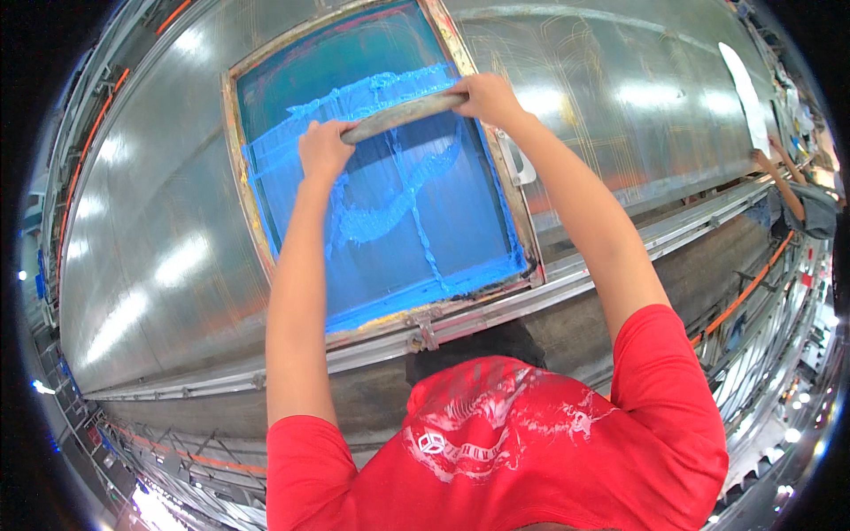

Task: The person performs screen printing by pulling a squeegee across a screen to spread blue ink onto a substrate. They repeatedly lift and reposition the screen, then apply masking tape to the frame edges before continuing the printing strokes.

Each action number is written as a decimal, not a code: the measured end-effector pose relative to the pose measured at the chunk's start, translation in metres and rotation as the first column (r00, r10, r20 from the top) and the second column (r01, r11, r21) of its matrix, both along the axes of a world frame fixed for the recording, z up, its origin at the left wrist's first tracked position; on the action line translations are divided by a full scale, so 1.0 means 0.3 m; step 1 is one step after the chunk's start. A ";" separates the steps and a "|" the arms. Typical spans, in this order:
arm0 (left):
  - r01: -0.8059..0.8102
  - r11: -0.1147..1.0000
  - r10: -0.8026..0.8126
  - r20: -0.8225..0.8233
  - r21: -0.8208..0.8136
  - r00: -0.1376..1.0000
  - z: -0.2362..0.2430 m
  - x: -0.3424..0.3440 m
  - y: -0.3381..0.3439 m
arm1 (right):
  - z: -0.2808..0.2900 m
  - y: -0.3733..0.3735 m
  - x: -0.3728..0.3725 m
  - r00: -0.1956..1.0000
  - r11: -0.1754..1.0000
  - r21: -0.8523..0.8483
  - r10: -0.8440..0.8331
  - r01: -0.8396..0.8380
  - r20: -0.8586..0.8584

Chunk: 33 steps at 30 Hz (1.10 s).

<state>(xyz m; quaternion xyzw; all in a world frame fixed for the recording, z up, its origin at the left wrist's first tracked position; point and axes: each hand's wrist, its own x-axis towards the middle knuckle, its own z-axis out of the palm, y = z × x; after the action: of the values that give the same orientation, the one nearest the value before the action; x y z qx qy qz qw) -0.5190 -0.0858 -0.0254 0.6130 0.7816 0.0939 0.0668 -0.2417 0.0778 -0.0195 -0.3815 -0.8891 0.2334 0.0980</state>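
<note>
Both my hands grip a long squeegee [400,118] with a worn, greyish handle. My left hand [326,149] is wrapped round its left end, and my right hand [486,99] closes on its right end, a little farther off. The squeegee lies across a framed printing screen [460,232]. Thick blue ink [381,217] covers the screen's near part in smears and a curved ridge. More ink is heaped along the far side of the squeegee. Beyond that, the mesh looks dark green. The squeegee's blade edge is hidden from this view.
The screen lies on a long shiny metal table [620,115] with a metal rail [354,358] along its near edge. At the far right another person's hands [768,159] hold a white sheet [742,97]. A small white clip-like piece [521,159] sits at the frame's right side.
</note>
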 end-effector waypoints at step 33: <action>0.006 0.992 0.018 0.180 -0.129 0.984 0.078 0.603 -1.013 | -0.020 -0.456 0.492 0.867 0.906 -0.283 -0.396 0.315 -0.303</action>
<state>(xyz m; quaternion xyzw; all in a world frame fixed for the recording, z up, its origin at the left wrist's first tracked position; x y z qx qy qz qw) -0.3382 -0.3898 -0.0020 0.5940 0.7786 0.0988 0.1765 -0.0942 -0.0591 -0.0253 -0.4998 -0.7386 0.3745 0.2540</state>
